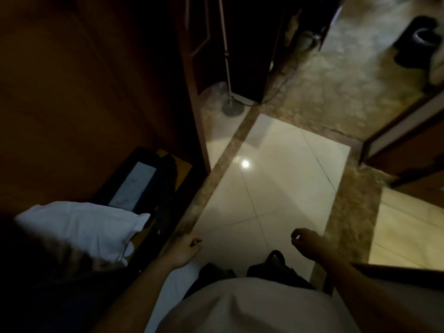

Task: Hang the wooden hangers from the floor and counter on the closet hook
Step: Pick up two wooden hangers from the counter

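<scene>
Dangling loosely curled over glossy tiles: left hand, right hand

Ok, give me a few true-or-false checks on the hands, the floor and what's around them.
1. The left hand and right hand hold nothing. True.
2. A wooden hanger lies on the pale floor tiles. False: no hanger shows there, only a light reflection.
3. A white pillow lies at the person's left. True.
4. The round-based stand is beside the right hand. False: it stands far ahead, by the dark cabinet.
</scene>
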